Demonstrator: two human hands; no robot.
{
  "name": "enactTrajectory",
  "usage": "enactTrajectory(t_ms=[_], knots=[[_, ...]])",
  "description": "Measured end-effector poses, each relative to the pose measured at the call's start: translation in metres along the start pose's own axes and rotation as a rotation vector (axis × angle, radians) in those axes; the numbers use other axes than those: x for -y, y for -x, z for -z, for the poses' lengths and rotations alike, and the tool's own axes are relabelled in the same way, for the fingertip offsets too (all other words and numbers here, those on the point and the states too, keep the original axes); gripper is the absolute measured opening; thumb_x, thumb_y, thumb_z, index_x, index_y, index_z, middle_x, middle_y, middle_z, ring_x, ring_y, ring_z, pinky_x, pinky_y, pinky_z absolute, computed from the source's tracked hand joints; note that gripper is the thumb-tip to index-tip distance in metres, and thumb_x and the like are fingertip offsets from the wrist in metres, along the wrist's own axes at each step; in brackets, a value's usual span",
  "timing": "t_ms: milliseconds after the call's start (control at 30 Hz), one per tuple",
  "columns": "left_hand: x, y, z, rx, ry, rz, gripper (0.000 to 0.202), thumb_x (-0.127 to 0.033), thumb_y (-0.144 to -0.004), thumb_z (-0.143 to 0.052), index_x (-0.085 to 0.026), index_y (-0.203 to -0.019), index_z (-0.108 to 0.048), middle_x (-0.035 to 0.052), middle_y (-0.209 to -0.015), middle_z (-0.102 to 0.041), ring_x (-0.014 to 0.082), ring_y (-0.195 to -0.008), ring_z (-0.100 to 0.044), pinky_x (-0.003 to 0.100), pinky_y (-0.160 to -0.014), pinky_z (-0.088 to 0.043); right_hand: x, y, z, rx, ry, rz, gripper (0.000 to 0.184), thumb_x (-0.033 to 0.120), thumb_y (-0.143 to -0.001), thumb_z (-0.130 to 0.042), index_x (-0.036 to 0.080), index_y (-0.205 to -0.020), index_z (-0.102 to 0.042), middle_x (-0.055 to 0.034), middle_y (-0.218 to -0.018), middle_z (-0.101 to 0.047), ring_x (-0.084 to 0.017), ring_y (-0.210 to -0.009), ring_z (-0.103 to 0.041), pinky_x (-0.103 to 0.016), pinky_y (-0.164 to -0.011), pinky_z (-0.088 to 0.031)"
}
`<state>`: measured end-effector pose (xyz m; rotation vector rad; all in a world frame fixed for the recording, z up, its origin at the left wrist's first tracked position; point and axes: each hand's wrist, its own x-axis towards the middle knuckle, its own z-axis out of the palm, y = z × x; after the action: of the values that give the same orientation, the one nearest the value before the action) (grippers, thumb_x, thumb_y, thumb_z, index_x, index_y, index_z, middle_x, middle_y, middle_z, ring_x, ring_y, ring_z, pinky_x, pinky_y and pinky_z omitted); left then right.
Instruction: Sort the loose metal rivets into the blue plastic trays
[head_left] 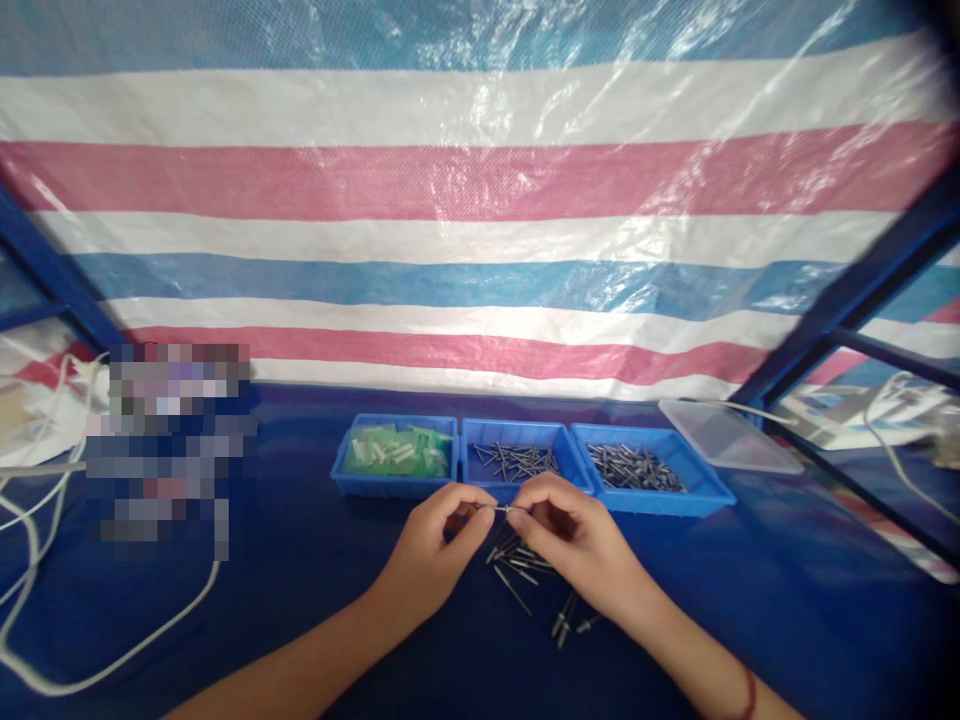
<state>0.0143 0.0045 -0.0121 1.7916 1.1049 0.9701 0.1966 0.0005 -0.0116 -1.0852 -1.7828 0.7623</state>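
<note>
My left hand (442, 540) and my right hand (577, 535) meet in front of the bins, thumb and forefinger pinched on each. Between their fingertips lies a thin blind rivet (507, 509), held roughly level, with an end in each pinch. Below my hands, a loose pile of blind rivets (517, 565) rests on the blue table, partly covered by my right hand. A few thicker rivets (561, 625) lie nearer to me, beside my right wrist.
Three blue bins stand in a row: the left bin (394, 487) has green and whitish pieces, the middle bin (469, 470) and right bin (675, 503) hold rivets. A clear lid (731, 437) lies at right. White cables (112, 675) curl at left beside a pixelated area.
</note>
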Motion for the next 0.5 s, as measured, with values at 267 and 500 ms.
enactTrajectory(t_ms=[267,500], knots=[[-0.003,0.008,0.001,0.253,-0.420,-0.257,0.025,-0.028,-0.089,-0.056,-0.025,-0.113,-0.060,0.0040,-0.105,-0.060,0.0193,-0.094,-0.055,0.031,-0.085,-0.043,0.006,-0.011,0.051,-0.232,0.335,0.064,0.021,0.032,-0.089,-0.049,0.019,-0.076,-0.058,-0.0032,-0.075,-0.059,-0.015,-0.064,-0.052,-0.028,-0.059,-0.040],[-0.005,0.013,0.001,0.395,-0.676,-0.354,0.022,-0.025,-0.093,-0.050,-0.028,-0.109,-0.064,0.0036,-0.110,-0.059,0.0201,-0.095,-0.055,0.032,-0.081,-0.043,-0.030,-0.015,0.097,-0.419,0.886,-0.049,0.024,0.036,-0.085,-0.050,0.017,-0.087,-0.065,-0.0051,-0.075,-0.060,-0.020,-0.065,-0.057,-0.030,-0.058,-0.039]])
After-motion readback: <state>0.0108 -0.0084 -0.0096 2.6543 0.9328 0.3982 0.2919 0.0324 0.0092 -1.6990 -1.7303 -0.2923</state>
